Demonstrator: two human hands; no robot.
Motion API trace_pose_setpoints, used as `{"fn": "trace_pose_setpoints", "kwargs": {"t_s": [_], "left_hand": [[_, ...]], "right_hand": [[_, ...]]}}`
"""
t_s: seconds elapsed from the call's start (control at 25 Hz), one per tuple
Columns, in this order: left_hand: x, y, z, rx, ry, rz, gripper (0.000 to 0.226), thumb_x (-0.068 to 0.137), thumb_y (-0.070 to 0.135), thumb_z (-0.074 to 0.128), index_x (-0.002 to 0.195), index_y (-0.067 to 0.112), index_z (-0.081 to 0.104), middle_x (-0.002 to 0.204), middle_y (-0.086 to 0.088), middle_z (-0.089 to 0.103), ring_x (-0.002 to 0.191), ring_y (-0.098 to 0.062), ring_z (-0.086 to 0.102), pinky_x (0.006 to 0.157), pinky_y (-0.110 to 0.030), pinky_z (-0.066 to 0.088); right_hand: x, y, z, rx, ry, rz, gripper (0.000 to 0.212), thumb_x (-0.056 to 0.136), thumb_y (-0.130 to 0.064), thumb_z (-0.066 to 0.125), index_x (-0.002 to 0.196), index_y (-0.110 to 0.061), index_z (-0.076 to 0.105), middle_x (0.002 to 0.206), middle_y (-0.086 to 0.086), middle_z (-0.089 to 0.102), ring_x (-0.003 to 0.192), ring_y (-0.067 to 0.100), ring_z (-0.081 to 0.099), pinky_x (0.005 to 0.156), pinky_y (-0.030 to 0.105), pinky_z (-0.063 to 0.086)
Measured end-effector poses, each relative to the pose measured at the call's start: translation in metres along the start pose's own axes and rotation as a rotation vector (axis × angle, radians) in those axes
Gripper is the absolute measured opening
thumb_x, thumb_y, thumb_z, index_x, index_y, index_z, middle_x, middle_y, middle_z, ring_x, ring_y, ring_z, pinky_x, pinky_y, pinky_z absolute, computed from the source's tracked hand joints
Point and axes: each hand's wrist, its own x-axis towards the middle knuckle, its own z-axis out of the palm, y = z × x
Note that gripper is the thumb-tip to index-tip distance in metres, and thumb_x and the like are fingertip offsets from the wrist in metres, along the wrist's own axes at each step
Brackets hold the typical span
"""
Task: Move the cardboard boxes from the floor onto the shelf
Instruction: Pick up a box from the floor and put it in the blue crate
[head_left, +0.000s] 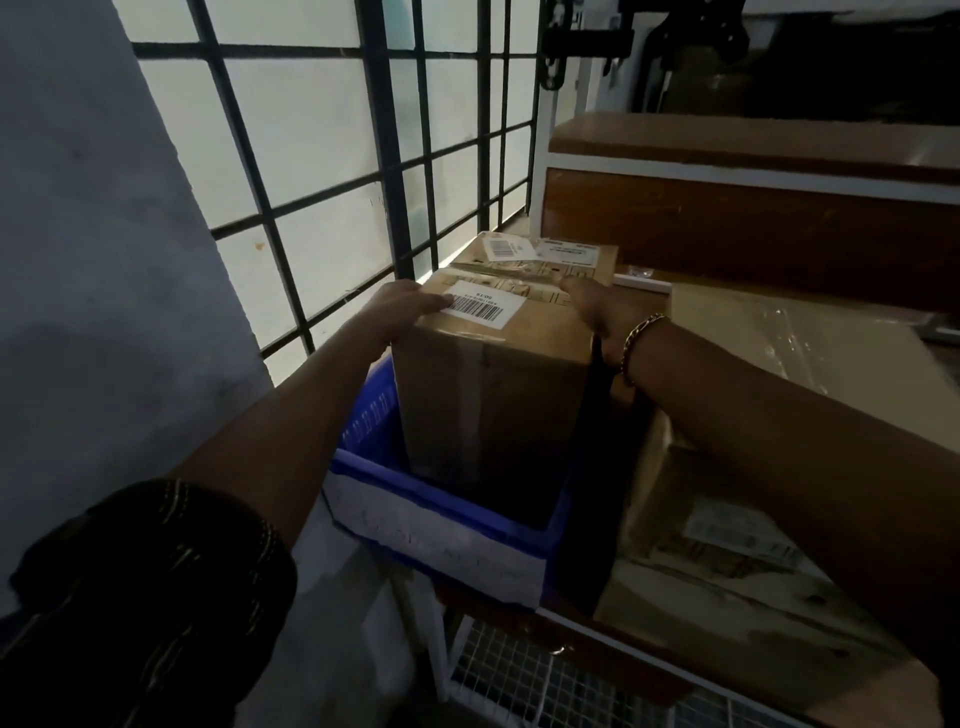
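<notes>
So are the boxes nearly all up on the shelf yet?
Some are: two flat cardboard boxes already lie on the wooden shelf. The left hand and right hand rest on a tall brown cardboard box standing in a blue plastic crate there. The floor is out of view, so how many remain is unknown.

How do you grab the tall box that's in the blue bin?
Probably its top edges, one hand each side, from above: the cardboard box stands upright with its bottom down in the blue bin, whose walls cover the lower sides.
</notes>
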Motion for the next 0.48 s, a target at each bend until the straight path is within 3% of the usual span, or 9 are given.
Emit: {"fn": "trace_pose_setpoints", "kwargs": {"t_s": [0.08, 0.2, 0.28, 0.36, 0.48], "left_hand": [[0.004, -0.004, 0.003, -0.016, -0.002, 0.007, 0.051, 0.093, 0.039, 0.071, 0.135, 0.012, 0.061, 0.123, -0.006, 0.065, 0.105, -0.019, 0.062, 0.078, -0.028, 0.048], [0.010, -0.006, 0.003, 0.006, 0.045, 0.041, 0.048, 0.095, 0.043, 0.066, 0.132, 0.013, 0.062, 0.120, -0.005, 0.063, 0.105, -0.020, 0.059, 0.080, -0.031, 0.044], [0.011, -0.005, 0.001, 0.027, 0.087, 0.063, 0.046, 0.095, 0.045, 0.065, 0.127, 0.013, 0.064, 0.122, -0.007, 0.066, 0.103, -0.022, 0.060, 0.074, -0.030, 0.043], [0.010, -0.004, 0.001, 0.054, 0.118, 0.080, 0.045, 0.096, 0.045, 0.064, 0.128, 0.014, 0.063, 0.126, -0.008, 0.066, 0.103, -0.022, 0.060, 0.077, -0.031, 0.044], [0.001, 0.001, 0.003, 0.135, 0.155, 0.117, 0.057, 0.099, 0.045, 0.061, 0.146, 0.014, 0.050, 0.142, -0.010, 0.057, 0.116, -0.023, 0.054, 0.089, -0.034, 0.039]], "right_hand": [[0.009, 0.001, 0.001, 0.013, -0.006, -0.016, 0.067, 0.098, -0.055, 0.051, 0.152, -0.017, 0.040, 0.135, -0.002, 0.052, 0.117, 0.021, 0.058, 0.059, 0.024, 0.042], [0.017, 0.002, 0.001, 0.035, -0.004, -0.033, 0.073, 0.093, -0.059, 0.052, 0.152, -0.017, 0.038, 0.136, 0.007, 0.060, 0.089, 0.018, 0.067, 0.057, 0.027, 0.048], [0.012, -0.001, 0.001, 0.022, -0.027, -0.029, 0.062, 0.098, -0.055, 0.047, 0.147, -0.016, 0.042, 0.127, 0.008, 0.065, 0.085, 0.017, 0.066, 0.054, 0.027, 0.046], [0.010, -0.001, 0.000, -0.006, -0.074, -0.017, 0.054, 0.102, -0.051, 0.043, 0.140, -0.014, 0.050, 0.122, 0.010, 0.068, 0.095, 0.021, 0.069, 0.058, 0.027, 0.050], [0.010, 0.000, 0.002, -0.022, -0.047, 0.009, 0.068, 0.098, -0.054, 0.050, 0.151, -0.012, 0.039, 0.146, 0.013, 0.054, 0.120, 0.028, 0.060, 0.077, 0.031, 0.050]]}}
